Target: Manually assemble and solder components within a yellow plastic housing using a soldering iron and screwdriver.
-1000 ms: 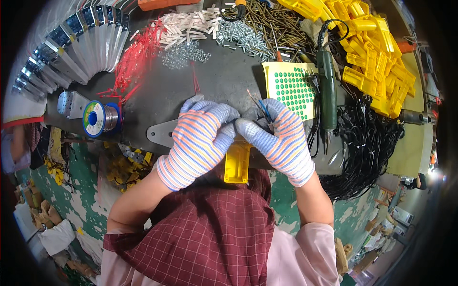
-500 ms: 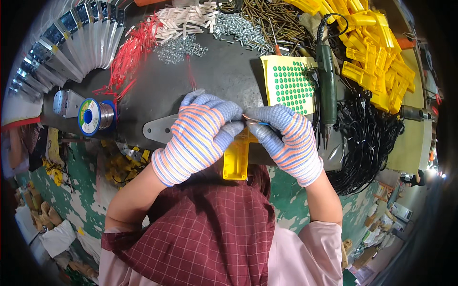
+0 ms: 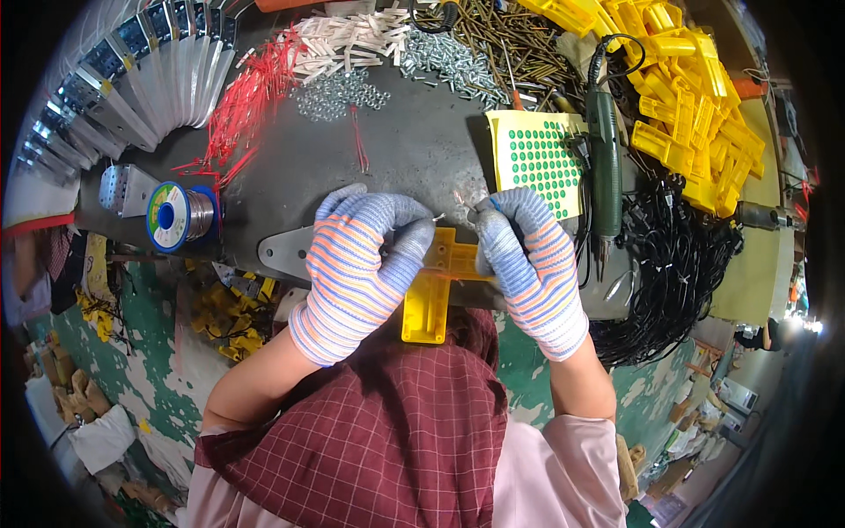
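Note:
My left hand point(image 3: 361, 251), in a striped knit glove, is closed in a pinch. A tiny pale tip point(image 3: 439, 216) pokes out from its fingertips; I cannot make out what it belongs to. Across a small gap, my right hand point(image 3: 535, 268), gloved alike, pinches a thin wire; a bit of blue insulation point(image 3: 495, 203) shows by the fingers, with fine strands near the tips. Below both hands lies a yellow plastic housing point(image 3: 425, 308), T- or cross-shaped with an open channel toward me. My right fingers cover part of its right arm.
A grey metal plate point(image 3: 286, 253) and solder spool point(image 3: 202, 216) lie left. Red wires point(image 3: 239, 106), nuts point(image 3: 339, 95) and screws point(image 3: 449, 66) are heaped behind. Rightward are a green-dotted sticker sheet point(image 3: 541, 163), electric screwdriver point(image 3: 603, 158), black cables point(image 3: 673, 273) and yellow housings point(image 3: 687, 114).
My hands have drawn apart from meeting fingertips, the left one moving slightly left. More of the yellow housing now shows between them.

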Tool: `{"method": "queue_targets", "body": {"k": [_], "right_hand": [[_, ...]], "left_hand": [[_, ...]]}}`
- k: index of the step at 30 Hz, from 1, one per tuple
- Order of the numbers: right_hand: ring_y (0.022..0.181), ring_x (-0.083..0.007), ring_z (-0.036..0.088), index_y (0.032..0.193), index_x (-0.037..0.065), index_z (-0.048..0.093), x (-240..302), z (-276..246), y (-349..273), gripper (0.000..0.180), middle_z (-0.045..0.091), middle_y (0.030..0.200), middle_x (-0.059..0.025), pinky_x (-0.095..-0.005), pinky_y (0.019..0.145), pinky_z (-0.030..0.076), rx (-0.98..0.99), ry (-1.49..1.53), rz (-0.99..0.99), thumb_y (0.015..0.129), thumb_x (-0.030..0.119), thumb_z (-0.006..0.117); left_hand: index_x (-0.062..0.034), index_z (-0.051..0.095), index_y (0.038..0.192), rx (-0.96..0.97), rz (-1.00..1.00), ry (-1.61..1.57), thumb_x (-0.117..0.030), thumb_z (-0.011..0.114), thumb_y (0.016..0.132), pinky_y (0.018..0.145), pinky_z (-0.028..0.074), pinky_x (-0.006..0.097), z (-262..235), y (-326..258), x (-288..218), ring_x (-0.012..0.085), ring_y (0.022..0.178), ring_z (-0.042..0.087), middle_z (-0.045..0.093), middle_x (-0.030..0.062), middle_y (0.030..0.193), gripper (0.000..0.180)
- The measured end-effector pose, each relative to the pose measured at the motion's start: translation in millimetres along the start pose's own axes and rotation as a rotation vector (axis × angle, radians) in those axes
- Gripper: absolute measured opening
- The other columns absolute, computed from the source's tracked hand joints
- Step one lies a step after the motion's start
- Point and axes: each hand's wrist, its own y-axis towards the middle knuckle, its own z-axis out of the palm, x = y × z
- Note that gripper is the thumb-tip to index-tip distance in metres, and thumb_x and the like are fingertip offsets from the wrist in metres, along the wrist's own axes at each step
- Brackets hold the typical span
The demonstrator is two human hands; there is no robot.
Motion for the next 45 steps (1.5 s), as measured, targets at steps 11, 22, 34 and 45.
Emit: {"method": "queue_targets", "body": {"k": [11, 22, 34, 45], "right_hand": [[0.073, -0.0161, 0.063, 0.104, -0.001, 0.066, 6, 8, 2, 0.017, 0.067, 0.084, -0.0117, -0.0287, 0.069, 0.051, 0.073, -0.025, 0.05, 0.09, 0.009, 0.062], [0.072, -0.0073, 0.056, 0.099, 0.0, 0.062, 1, 15, 3, 0.011, 0.062, 0.078, -0.0039, -0.0253, 0.064, 0.047, 0.065, 0.143, 0.02, 0.09, 0.008, 0.064], [0.067, -0.0134, 0.063, 0.095, 0.002, 0.064, 8, 6, 2, 0.014, 0.064, 0.076, -0.0095, -0.0278, 0.063, 0.05, 0.075, -0.148, -0.062, 0.087, 0.011, 0.068], [0.07, -0.028, 0.062, 0.11, 0.007, 0.066, -18, 5, 3, 0.033, 0.062, 0.079, -0.0084, -0.0385, 0.061, 0.052, -0.102, -0.784, -0.771, 0.078, 0.012, 0.07]], "left_hand": [[-0.0116, 0.07, 0.092, 0.008, -0.05, -0.119, -0.017, 0.072, 0.081, 0.101, 0.038, 0.044, 3, -2, 2, 0.0229, 0.077, 0.066, 0.069, 0.0039, 0.081, 0.012], [-0.0134, 0.07, 0.093, 0.021, -0.027, -0.096, -0.018, 0.074, 0.08, 0.101, 0.038, 0.044, 3, -2, 2, 0.0229, 0.08, 0.065, 0.069, 0.002, 0.084, 0.014], [-0.0162, 0.069, 0.096, -0.002, 0.244, 0.194, -0.021, 0.074, 0.075, 0.104, 0.038, 0.051, -4, 3, -3, 0.022, 0.081, 0.063, 0.065, 0.0004, 0.081, 0.022], [-0.0071, 0.065, 0.087, 0.15, 0.035, -0.11, -0.009, 0.07, 0.077, 0.103, 0.041, 0.05, -5, 8, 2, 0.0303, 0.079, 0.063, 0.064, 0.0077, 0.079, 0.011]]}}
